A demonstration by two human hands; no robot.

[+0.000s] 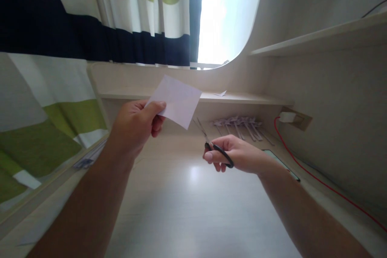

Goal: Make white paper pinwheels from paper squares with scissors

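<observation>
My left hand [137, 125] pinches a square sheet of white paper [178, 98] at its left corner, thumb on top. The paper is raised above the desk and tilted like a diamond. A pair of scissors [218, 151] with black handles sits in my right hand [234, 154], its finger loops around the thumb and fingers. The blades are slightly apart and point up and left, just below and to the right of the paper, not touching it as far as I can see.
Several folded paper pieces with thin stems [238, 123] lie at the desk's back right. A small paper scrap [221, 93] rests on the ledge [250, 98]. A phone [284, 165], a red cable [314, 183] and a charger [287, 117] are right; curtains [145, 16] hang left.
</observation>
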